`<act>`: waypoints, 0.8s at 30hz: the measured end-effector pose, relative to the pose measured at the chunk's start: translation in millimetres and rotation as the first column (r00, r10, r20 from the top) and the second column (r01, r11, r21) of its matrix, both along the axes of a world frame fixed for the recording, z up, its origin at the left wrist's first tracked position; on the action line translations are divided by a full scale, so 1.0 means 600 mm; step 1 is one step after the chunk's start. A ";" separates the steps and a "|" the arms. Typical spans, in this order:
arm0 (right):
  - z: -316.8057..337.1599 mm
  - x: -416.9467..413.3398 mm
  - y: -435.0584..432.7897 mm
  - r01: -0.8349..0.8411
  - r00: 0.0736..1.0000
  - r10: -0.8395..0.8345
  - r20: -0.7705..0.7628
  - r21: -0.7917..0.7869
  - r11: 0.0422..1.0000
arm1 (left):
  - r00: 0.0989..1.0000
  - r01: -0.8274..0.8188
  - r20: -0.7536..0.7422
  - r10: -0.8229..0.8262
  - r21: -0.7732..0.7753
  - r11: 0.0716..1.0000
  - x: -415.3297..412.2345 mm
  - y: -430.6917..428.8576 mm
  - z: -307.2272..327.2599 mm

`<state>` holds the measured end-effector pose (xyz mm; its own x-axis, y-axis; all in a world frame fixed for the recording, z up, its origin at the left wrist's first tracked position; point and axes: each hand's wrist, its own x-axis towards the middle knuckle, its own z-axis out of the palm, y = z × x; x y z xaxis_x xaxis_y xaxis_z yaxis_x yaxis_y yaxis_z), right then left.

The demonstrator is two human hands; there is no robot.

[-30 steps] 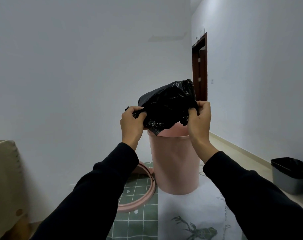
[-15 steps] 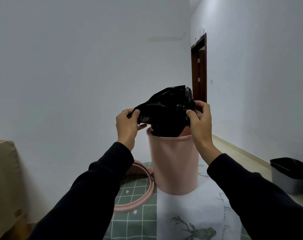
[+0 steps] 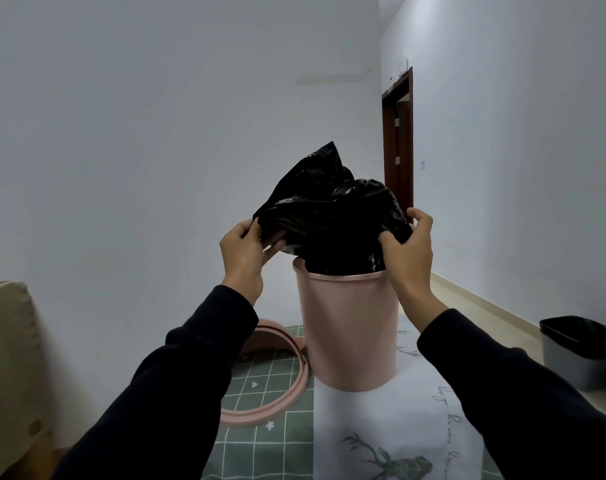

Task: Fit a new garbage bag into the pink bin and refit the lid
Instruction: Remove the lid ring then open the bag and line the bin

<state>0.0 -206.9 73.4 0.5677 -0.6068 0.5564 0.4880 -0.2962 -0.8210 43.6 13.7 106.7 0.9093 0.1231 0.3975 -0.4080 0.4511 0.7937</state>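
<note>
The pink bin point(image 3: 350, 334) stands upright on a table with a green checked and white cloth point(image 3: 381, 420). A crumpled black garbage bag point(image 3: 329, 209) hangs into the bin's mouth, its lower part inside the rim and its upper part billowing above. My left hand point(image 3: 242, 251) pinches the bag's left edge. My right hand point(image 3: 410, 247) grips its right edge just above the rim. The pink ring-shaped lid point(image 3: 280, 396) lies flat on the cloth to the left of the bin, partly hidden by my left sleeve.
A grey bin lined with a black bag point(image 3: 582, 351) stands on the floor at the right. A beige chair back point(image 3: 7, 362) is at the far left. White walls close in behind, and a dark wooden door point(image 3: 398, 143) is down the corridor.
The bag has gone from held just above the bin to having its lower part inside the bin mouth. Both hands have spread apart, and the bag's top has puffed up higher.
</note>
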 end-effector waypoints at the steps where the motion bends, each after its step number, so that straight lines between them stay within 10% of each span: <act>1: 0.001 -0.001 0.001 0.017 0.999 -0.018 -0.026 -0.023 1.000 | 1.000 0.006 -0.008 -0.006 -0.007 1.000 0.000 0.001 0.000; 9: 0.005 -0.008 0.037 0.214 0.976 -0.181 0.124 -0.353 0.911 | 0.998 0.028 -0.052 -0.031 -0.048 0.998 0.001 0.000 -0.001; 14: 0.002 -0.006 0.046 0.406 0.914 -0.273 0.301 -0.640 0.653 | 0.997 0.046 -0.051 -0.050 -0.069 0.997 0.000 0.002 0.000; 24: 0.005 0.016 0.048 0.107 0.971 -0.235 -0.041 -0.806 0.582 | 0.994 0.092 -0.045 -0.098 -0.120 0.989 -0.001 -0.001 0.001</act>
